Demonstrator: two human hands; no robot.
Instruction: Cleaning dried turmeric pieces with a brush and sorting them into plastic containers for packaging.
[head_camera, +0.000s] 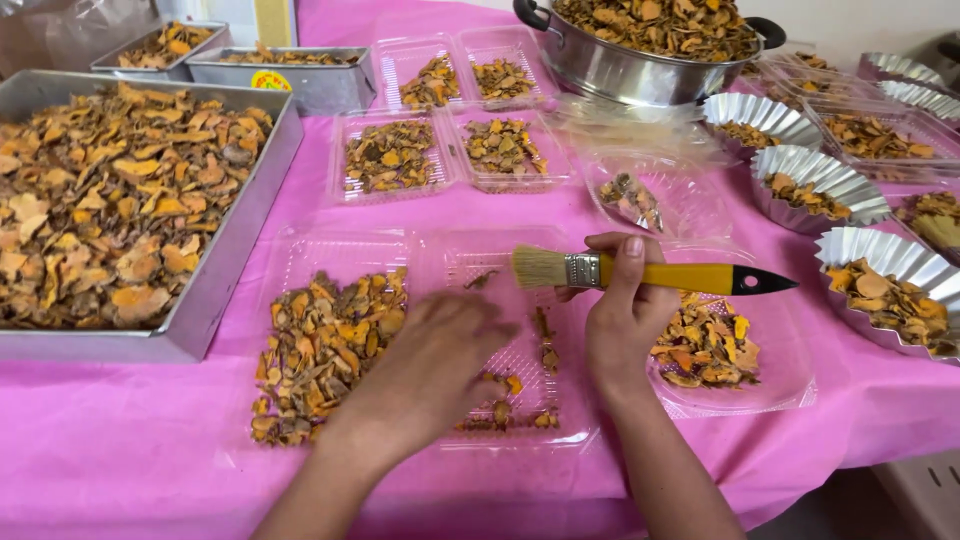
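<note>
While the right hand (625, 310) grips a brush (640, 272), the left hand (440, 360) — fingers loosely spread — rests in the clamshell tray (340, 250), one half filled, the other nearly bare.

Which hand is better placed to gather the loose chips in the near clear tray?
Probably left. The left hand lies empty, palm down, in the clear plastic hinged tray, right by the scattered dried orange chips. The right hand grips the yellow-handled flat brush above the tray.

Large metal tray (215, 275) at left on the worktop (120, 450); hinged clear container (430, 250) right of it, nearest the person. Four smaller clear containers (455, 120) behind. Steel pot (620, 70) far back (foil cups (815, 180) to its right).
</note>
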